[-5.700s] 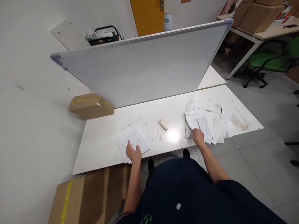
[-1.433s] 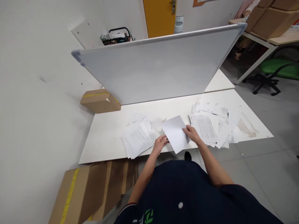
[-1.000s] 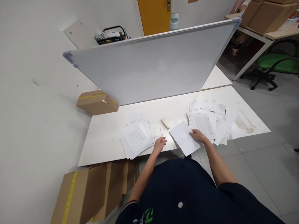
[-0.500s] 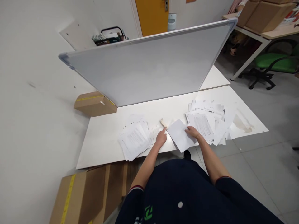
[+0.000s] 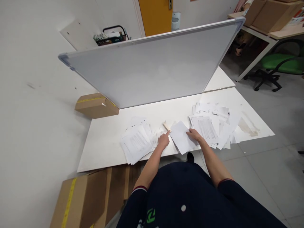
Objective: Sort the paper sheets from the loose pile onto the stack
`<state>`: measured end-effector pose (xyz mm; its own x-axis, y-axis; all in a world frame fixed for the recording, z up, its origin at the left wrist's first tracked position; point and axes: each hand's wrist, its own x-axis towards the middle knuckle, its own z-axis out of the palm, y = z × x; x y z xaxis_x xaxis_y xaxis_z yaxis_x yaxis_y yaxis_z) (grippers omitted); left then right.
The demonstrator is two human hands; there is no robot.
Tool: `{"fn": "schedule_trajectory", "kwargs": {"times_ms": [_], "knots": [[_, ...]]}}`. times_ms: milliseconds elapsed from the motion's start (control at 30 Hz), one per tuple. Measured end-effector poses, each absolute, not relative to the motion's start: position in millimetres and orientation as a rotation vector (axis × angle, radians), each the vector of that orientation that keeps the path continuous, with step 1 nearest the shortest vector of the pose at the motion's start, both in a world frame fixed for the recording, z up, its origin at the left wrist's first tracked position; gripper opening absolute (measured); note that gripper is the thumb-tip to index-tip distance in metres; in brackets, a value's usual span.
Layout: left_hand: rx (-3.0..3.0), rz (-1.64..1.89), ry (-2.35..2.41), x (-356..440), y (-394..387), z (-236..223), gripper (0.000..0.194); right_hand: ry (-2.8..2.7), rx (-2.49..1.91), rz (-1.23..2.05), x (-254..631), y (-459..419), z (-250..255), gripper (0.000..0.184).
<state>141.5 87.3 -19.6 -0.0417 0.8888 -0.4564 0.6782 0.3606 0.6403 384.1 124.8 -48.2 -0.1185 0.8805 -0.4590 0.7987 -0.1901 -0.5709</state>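
My right hand [image 5: 194, 134] grips the right edge of a white sheet of paper [image 5: 181, 139], which lies tilted over the table's front part. My left hand [image 5: 163, 140] has its index finger stretched out and the other fingers curled. That fingertip meets the near end of a small, long cream-coloured object [image 5: 166, 126], perhaps a stapler, close to the sheet's left corner. To the left lies a loose stack of printed papers [image 5: 136, 142]. A spread pile of printed sheets [image 5: 205, 126] is to the right, partly behind my right hand.
A large whiteboard [image 5: 152, 66] stands upright along the back of the white table [image 5: 102, 142]. One cardboard box [image 5: 96, 106] sits at its left corner; another box [image 5: 78, 199] is at lower left. A green chair [image 5: 280, 66] and a second desk [image 5: 257, 53] are at right.
My right hand and the sheet have shifted very slightly left. My left index finger stays at the cream-coloured object; the view has moved a little.
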Motion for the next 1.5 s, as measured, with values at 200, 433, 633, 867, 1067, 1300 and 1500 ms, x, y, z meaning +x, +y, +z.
{"fn": "schedule_trajectory", "kwargs": {"times_ms": [200, 433, 633, 867, 1067, 1300, 1500], "knots": [[1.32, 0.338, 1.762, 143.3, 83.9, -15.5, 0.054, -1.935, -2.063, 1.082, 384.8, 122.8, -33.4, 0.013], [0.62, 0.684, 1.424, 147.4, 48.0, 0.0, 0.074, -1.666, -2.056, 0.825, 379.7, 99.9, 2.6, 0.024], [0.409, 1.058, 1.336, 120.1, 21.4, 2.0, 0.05, -1.586, -1.784, 1.291, 316.2, 75.1, 4.5, 0.03], [0.503, 1.051, 2.127, -5.7, 1.5, -21.5, 0.036, -1.606, -2.217, 0.725, 356.7, 84.6, -9.2, 0.041], [0.599, 0.87, 2.424, -40.1, -10.8, -15.7, 0.061, -1.56, -2.533, 0.334, 388.7, 95.8, -33.4, 0.064], [1.007, 0.862, 2.445, -0.2, -17.6, -20.3, 0.059, -1.681, -2.516, 0.382, 391.0, 92.3, -42.0, 0.041], [1.162, 0.896, 2.256, 35.1, -11.1, -7.1, 0.055, -1.837, -2.511, 0.497, 396.3, 91.5, -33.6, 0.032]]}}
